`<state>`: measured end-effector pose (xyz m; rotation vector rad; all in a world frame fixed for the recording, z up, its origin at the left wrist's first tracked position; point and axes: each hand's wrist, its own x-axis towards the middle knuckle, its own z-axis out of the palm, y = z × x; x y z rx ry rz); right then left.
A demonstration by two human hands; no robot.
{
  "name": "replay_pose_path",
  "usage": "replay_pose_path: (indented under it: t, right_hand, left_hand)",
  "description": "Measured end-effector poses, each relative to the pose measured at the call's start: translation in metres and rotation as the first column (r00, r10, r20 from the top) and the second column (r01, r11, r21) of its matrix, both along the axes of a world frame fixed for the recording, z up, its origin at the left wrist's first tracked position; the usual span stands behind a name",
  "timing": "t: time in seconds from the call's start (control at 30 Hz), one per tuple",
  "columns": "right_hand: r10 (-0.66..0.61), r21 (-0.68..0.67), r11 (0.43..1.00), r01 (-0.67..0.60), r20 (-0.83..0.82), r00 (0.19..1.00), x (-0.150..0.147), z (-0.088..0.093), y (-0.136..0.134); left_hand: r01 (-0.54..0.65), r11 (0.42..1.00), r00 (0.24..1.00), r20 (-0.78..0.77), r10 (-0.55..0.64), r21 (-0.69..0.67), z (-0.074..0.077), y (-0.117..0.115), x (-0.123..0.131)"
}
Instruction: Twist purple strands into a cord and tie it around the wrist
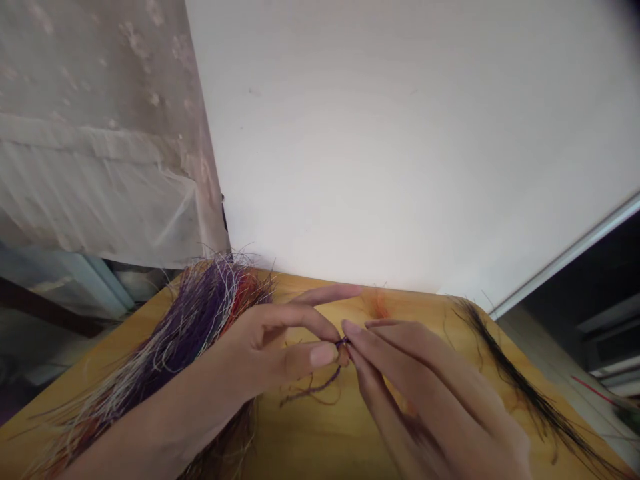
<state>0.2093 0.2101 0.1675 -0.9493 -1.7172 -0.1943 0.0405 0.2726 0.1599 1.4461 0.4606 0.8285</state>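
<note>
Near the middle of the table, my left hand (295,343) pinches a thin purple braided cord (327,383) between thumb and index finger, its other fingers stretched out beyond. Just to the right, the fingertips of my right hand (415,380) close on the same cord, almost touching the left fingertips. A tail of the cord curves down and to the left below the pinch, with loose fine strands around it. Part of the cord is hidden behind the fingers.
Left of my hands lies a big bundle of purple, white and red fibres (200,320), partly under my left forearm. A bundle of black fibres (520,380) runs along the right side of the wooden table (295,440). Orange fibres (380,303) lie near the white wall (380,153).
</note>
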Motion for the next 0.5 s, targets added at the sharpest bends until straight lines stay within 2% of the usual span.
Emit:
replay_pose_path:
  t: [0.1,0.23,0.33,0.5]
  right_hand:
    - [0.051,-0.051,0.997,-0.051,-0.009,0.999,0.000,-0.006,0.004]
    - [0.153,-0.054,0.984,-0.171,-0.241,0.958,-0.002,-0.012,0.010]
    - [0.206,-0.150,0.950,-0.275,-0.363,0.909,-0.004,-0.009,0.011]
    - [0.189,-0.308,0.867,-0.393,-0.526,0.829,-0.006,-0.005,0.010]
  left_hand:
    - [0.053,0.999,0.999,0.011,-0.053,0.009,-0.001,-0.001,0.001]
    - [0.117,0.993,0.991,0.057,-0.118,0.013,-0.001,-0.003,0.004]
    - [0.143,0.990,0.985,0.102,-0.142,-0.010,-0.003,-0.005,0.007]
    - [0.121,0.988,0.981,0.163,-0.104,-0.096,-0.007,-0.008,0.011]
